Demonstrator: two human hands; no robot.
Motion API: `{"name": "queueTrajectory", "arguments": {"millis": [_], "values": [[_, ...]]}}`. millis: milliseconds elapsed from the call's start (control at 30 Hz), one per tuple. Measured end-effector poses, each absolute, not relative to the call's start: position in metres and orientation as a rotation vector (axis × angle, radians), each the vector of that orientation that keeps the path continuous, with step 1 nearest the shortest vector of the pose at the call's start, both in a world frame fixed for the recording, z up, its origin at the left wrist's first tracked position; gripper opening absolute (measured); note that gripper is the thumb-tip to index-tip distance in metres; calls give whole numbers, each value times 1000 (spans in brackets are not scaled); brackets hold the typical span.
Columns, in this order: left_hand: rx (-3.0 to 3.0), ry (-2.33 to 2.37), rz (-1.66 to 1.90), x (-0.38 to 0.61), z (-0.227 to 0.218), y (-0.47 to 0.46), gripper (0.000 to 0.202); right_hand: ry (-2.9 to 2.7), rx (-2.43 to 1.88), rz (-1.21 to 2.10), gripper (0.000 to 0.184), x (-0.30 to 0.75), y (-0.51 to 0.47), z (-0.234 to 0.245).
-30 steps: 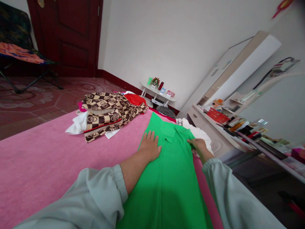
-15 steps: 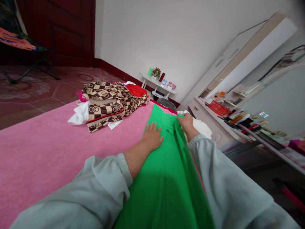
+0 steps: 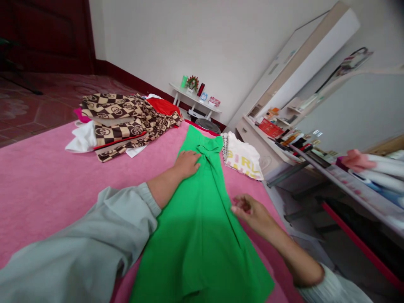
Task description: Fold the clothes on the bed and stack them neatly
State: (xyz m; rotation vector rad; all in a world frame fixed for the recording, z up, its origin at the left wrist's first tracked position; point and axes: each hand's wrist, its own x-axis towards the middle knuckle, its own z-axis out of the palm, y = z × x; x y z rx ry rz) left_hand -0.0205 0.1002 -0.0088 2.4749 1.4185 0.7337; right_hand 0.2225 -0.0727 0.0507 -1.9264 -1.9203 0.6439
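A long green garment (image 3: 202, 202) with a waistband at its far end lies before me, creased near the waist. Whether it is trousers or a skirt, I cannot tell. My left hand (image 3: 187, 164) rests flat on its left edge just below the waistband, fingers stretched out. Beside the garment's right edge is my right hand (image 3: 248, 210), somewhat blurred, its fingers loosely curled with a gap at the thumb and no cloth visible in them. A white printed shirt (image 3: 243, 155) lies folded to the right of the waistband.
Under the clothes spreads a pink bed cover (image 3: 47, 181). A pile with a brown checkered garment (image 3: 116, 113) and red cloth (image 3: 164, 106) sits at the far left. A dressing table (image 3: 252, 130) holding a red basket (image 3: 270, 127) stands right; a low white shelf (image 3: 192, 96) stands behind.
My right hand has let go of the garment's waist and moved down toward me along its right side. The right part of the garment now lies spread. My left hand stays near the waist.
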Motion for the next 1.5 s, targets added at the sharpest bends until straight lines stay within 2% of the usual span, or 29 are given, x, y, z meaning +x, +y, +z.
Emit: {"name": "queueTrajectory", "arguments": {"millis": [133,267,433,567,767,1000,1200,1267,1500], "values": [[2494,1420,723,-21,-12,104,42,-1898,-2028,725,29,225,-133,42],[2526,1435,684,-21,-13,106,42,-1839,-1898,819,20,199,-139,56],[2635,1425,507,-18,-12,98,55,-1996,-1679,771,13,148,-117,94],[2675,1413,355,-15,-10,88,66,-2182,-1586,785,7,125,-104,100],[2661,1425,394,-15,-8,88,64,-2211,-1518,795,13,122,-103,72],[2498,1281,799,-12,-9,99,39,-2290,-1448,799,24,123,-117,63],[1893,1428,837,5,3,132,64,-2356,-1394,847,30,128,-118,72],[1737,1449,787,15,11,144,59,-2378,-1394,864,32,128,-118,77],[1547,1525,806,45,27,160,21,-2430,-1388,835,32,130,-119,85]]}}
